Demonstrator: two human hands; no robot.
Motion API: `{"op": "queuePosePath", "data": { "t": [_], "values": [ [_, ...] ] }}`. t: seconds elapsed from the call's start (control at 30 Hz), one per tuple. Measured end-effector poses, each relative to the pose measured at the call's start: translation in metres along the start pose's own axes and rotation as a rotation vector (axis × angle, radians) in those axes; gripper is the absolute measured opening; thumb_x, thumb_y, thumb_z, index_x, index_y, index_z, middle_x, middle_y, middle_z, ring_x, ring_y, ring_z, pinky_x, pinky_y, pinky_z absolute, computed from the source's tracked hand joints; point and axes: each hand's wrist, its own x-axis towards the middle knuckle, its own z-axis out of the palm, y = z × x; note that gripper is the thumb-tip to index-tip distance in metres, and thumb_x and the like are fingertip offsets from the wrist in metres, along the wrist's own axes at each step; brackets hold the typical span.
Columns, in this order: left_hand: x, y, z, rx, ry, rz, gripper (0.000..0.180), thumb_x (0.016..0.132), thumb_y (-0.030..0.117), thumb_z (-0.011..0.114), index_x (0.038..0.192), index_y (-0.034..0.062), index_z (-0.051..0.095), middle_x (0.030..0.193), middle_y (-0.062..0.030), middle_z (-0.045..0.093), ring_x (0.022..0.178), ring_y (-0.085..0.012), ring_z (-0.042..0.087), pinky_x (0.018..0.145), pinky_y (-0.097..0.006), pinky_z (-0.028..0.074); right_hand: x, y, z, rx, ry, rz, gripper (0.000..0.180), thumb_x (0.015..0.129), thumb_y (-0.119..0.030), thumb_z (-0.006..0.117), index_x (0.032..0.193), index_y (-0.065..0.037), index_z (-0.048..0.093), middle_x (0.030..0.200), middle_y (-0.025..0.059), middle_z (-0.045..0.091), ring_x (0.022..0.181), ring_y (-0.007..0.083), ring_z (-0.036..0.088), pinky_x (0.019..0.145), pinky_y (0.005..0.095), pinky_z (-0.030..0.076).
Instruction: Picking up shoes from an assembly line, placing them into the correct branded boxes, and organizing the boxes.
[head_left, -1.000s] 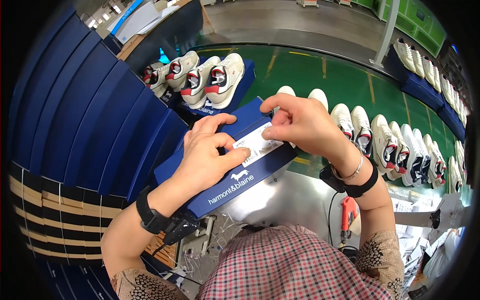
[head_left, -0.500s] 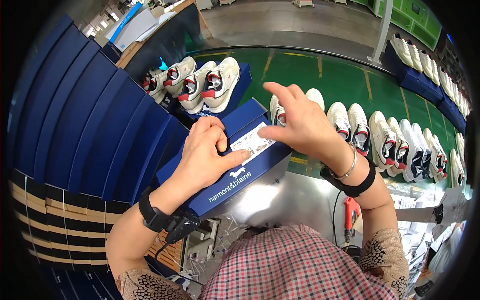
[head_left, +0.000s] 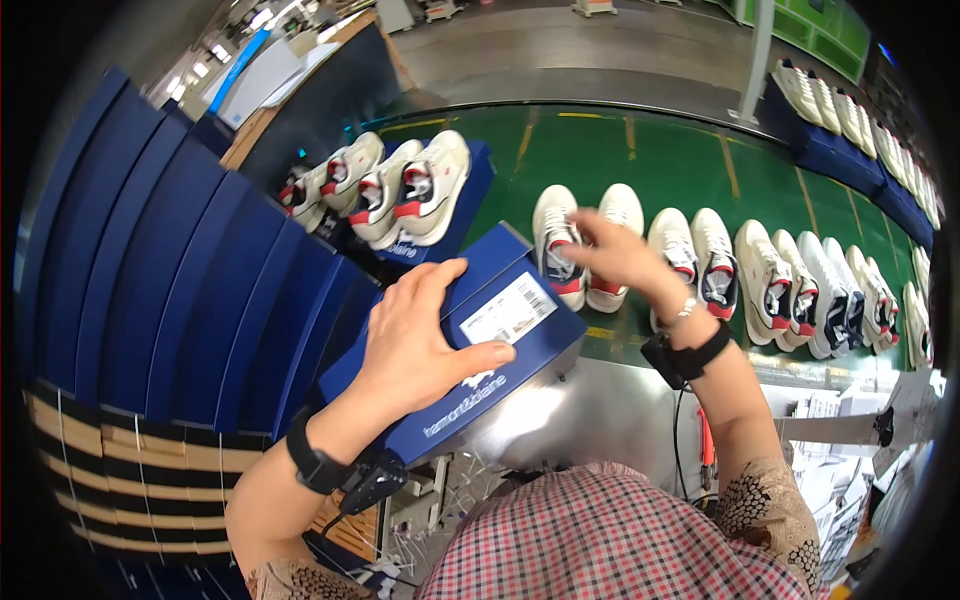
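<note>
- Your left hand (head_left: 415, 345) lies flat on the lid of a navy shoebox (head_left: 455, 355), fingers spread across the top and the thumb stretched along the near edge just below the white label (head_left: 510, 310); it is pressing, not clamped round anything, which pins the box in place.
- Your right hand (head_left: 620, 255) is well apart from the left, stretched out over the green conveyor (head_left: 640, 160) with fingers loosely open, touching or just above a white sneaker (head_left: 557, 245); whether it has yet gripped the shoe, you cannot tell from this head view.
- The box sits tilted on the metal ledge (head_left: 590, 400) in front of you, its labelled end turned up toward you so the sticker can be read.
- Beyond it, pairs of white sneakers with red and navy trim stand in a row (head_left: 800, 285) along the belt, toes away from you, within arm's reach.
- At your left, flat navy box blanks (head_left: 170, 270) stand stacked on edge, close at hand; more sneakers (head_left: 395, 190) rest on an open box behind.
</note>
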Motion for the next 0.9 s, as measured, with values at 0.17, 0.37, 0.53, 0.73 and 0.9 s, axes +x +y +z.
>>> {"op": "queuePosePath", "data": {
  "t": [0.17, 0.37, 0.53, 0.73, 0.9],
  "values": [
    [0.011, -0.014, -0.002, -0.343, -0.036, -0.221, 0.065, 0.071, 0.031, 0.071, 0.121, -0.0027, 0.046, 0.112, -0.0213, 0.055, 0.104, -0.0334, 0.053, 0.090, -0.038, 0.041, 0.001, 0.079, 0.067, -0.750, -0.387, 0.198, 0.047, 0.080, -0.028, 0.054, 0.126, -0.021, 0.048, 0.105, 0.0132, 0.062, 0.097, 0.0286, 0.061, 0.084, 0.0431, 0.043],
    [0.010, -0.032, -0.004, -0.425, -0.023, -0.126, 0.052, 0.074, 0.011, 0.065, 0.119, -0.0036, 0.045, 0.113, -0.0172, 0.054, 0.104, -0.0248, 0.053, 0.093, -0.034, 0.039, 0.046, 0.108, 0.105, -0.511, -0.178, 0.279, 0.025, 0.081, -0.025, 0.049, 0.094, -0.016, 0.068, 0.094, 0.0104, 0.067, 0.089, 0.0284, 0.064, 0.074, 0.0436, 0.049],
    [0.035, -0.053, -0.007, -0.559, 0.092, -0.198, 0.042, 0.078, 0.002, 0.055, 0.118, -0.0008, 0.040, 0.114, -0.0098, 0.045, 0.112, -0.0192, 0.042, 0.101, -0.032, 0.027, 0.054, 0.064, -0.021, 0.018, 0.161, 0.193, 0.031, 0.071, -0.025, 0.055, 0.094, -0.006, 0.064, 0.086, 0.0168, 0.065, 0.082, 0.0306, 0.063, 0.069, 0.0370, 0.050],
    [0.079, -0.066, 0.025, -0.354, 0.495, 0.151, 0.033, 0.079, 0.003, 0.058, 0.110, -0.0002, 0.045, 0.117, -0.0144, 0.047, 0.110, -0.0261, 0.044, 0.096, -0.035, 0.032, 0.014, 0.002, -0.124, 0.826, 0.386, 0.031, 0.028, 0.069, -0.004, 0.058, 0.097, -0.002, 0.061, 0.083, 0.0032, 0.062, 0.074, 0.0116, 0.058, 0.067, 0.0269, 0.048],
    [0.138, -0.039, 0.116, 0.010, 0.188, 0.587, 0.018, 0.068, 0.014, 0.065, 0.081, 0.0041, 0.059, 0.095, -0.0156, 0.058, 0.086, -0.0338, 0.055, 0.070, -0.042, 0.044, -0.005, -0.019, -0.136, 0.138, 0.671, -0.077, 0.034, 0.068, -0.008, 0.061, 0.101, -0.002, 0.061, 0.081, 0.0005, 0.062, 0.075, 0.0082, 0.056, 0.067, 0.0236, 0.046]
  ]
}}
